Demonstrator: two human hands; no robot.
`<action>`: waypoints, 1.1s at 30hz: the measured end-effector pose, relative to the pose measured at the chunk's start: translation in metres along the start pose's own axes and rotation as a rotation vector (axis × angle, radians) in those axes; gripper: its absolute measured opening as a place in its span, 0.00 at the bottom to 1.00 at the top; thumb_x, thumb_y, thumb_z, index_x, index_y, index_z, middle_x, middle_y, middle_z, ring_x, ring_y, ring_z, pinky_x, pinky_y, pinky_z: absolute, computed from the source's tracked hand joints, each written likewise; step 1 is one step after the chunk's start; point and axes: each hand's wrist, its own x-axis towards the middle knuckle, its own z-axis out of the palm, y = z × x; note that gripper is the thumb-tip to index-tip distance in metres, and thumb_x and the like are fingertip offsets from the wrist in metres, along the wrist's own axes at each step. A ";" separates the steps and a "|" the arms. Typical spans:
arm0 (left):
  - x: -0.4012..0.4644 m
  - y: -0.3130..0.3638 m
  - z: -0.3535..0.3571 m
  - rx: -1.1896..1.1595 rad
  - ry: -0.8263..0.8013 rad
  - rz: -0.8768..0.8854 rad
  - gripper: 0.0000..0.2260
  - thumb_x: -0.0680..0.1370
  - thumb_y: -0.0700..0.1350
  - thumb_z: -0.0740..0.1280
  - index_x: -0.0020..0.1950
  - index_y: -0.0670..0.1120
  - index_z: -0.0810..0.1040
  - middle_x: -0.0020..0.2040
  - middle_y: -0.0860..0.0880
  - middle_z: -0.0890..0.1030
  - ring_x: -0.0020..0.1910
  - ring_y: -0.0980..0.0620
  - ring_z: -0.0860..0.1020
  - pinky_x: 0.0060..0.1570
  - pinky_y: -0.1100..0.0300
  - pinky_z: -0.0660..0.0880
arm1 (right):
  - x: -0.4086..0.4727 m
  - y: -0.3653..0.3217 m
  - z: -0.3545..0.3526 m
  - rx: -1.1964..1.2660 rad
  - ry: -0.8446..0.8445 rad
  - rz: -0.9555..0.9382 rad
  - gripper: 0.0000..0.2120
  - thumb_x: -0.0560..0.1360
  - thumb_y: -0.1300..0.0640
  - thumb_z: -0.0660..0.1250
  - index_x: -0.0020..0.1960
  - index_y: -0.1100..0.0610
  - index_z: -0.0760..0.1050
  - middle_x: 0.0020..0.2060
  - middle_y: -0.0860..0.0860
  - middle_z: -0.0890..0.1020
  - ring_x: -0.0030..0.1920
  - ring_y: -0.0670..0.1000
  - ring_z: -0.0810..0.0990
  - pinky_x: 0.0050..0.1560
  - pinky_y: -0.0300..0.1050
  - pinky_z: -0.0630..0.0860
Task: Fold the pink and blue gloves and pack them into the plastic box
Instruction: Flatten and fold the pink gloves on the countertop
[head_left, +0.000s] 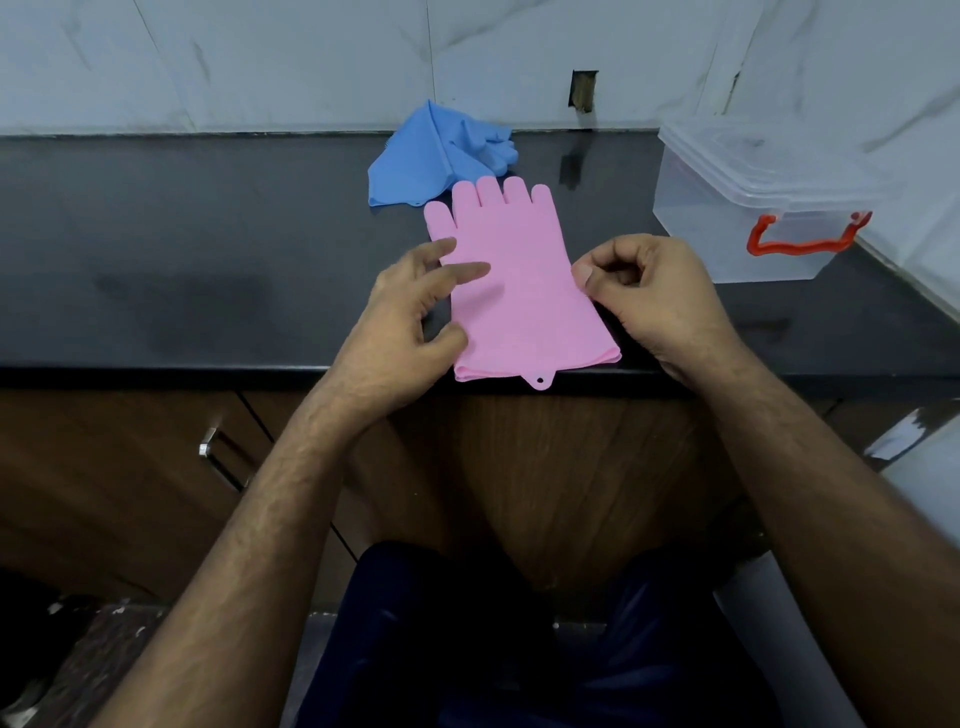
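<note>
two gloves stacked as one flat pink pair (511, 291) lie palm-down at the near edge of the dark table (208, 260), fingers pointing away, cuff and hang tab just over the edge. left hand (415, 306) rests on the pair's left side, fingers spread and mostly straight, thumb touching the left edge, holding it down. right hand (644, 291) has fingers curled, thumb and forefinger at the right edge; looks like a pinch on that edge but the contact is partly hidden. blue gloves (436, 156) sit crumpled behind the pink pair, touching or just overlapping its fingertips, not folded yet. plastic box (748, 208) with red handle (800, 241) stands well to the right, lid on.

step in hand reads as starting the pink fold. to do it well: keep the left hand as anchor, square both layers first, then lift and bring fingers to cuff, press the crease flat so it fits the box. lid needs opening before packing.
</note>
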 end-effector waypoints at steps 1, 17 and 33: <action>0.002 0.000 -0.002 -0.034 -0.044 -0.006 0.29 0.77 0.35 0.64 0.74 0.58 0.74 0.81 0.57 0.61 0.80 0.56 0.56 0.72 0.65 0.58 | 0.000 -0.001 0.000 0.003 0.012 -0.005 0.06 0.77 0.50 0.72 0.50 0.51 0.85 0.44 0.46 0.86 0.45 0.48 0.84 0.51 0.47 0.82; 0.068 -0.019 0.007 0.432 -0.335 -0.017 0.27 0.84 0.63 0.52 0.83 0.62 0.52 0.84 0.58 0.47 0.83 0.55 0.42 0.81 0.48 0.41 | 0.052 0.006 0.010 -0.330 -0.548 -0.236 0.26 0.82 0.48 0.64 0.79 0.48 0.64 0.79 0.42 0.62 0.79 0.41 0.54 0.79 0.41 0.50; 0.069 -0.020 0.010 0.416 -0.296 -0.112 0.41 0.76 0.76 0.52 0.84 0.58 0.48 0.84 0.60 0.43 0.83 0.56 0.41 0.80 0.48 0.41 | 0.057 0.010 0.010 -0.229 -0.483 -0.156 0.22 0.83 0.40 0.56 0.73 0.45 0.73 0.76 0.38 0.65 0.76 0.39 0.62 0.76 0.42 0.59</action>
